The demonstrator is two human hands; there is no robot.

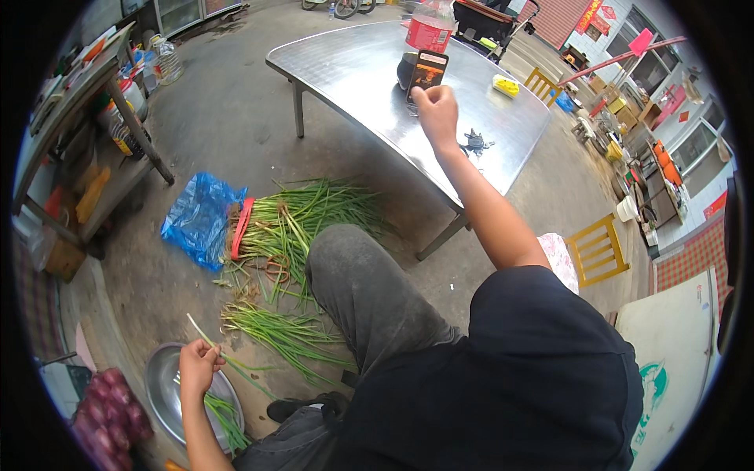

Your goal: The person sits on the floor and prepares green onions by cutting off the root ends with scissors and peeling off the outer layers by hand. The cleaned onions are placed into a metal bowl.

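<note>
My left hand (198, 366) pinches one green onion (235, 367) above the rim of a metal basin (154, 377); other green onions (227, 419) lie in the basin. At the steel-topped table, my right hand (437, 112), its fingers curled, is at the lower edge of a smartphone (427, 73) propped against a large bottle (429, 34). Whether it touches the phone or holds anything, I cannot tell. On the ground, a big bunch of green onions (318, 206) has a red band (242, 228) around it, beside a blue plastic bag (203, 218). Scissors (277, 268) and a smaller pile of green onions (283, 335) lie nearby.
The metal table (365, 76) also bears keys (476, 141) and a yellow-and-white packet (505, 86). A net of red onions (112, 415) sits beside the basin. A wooden chair (598, 250) stands at the right, a cluttered workbench (76, 76) at the left.
</note>
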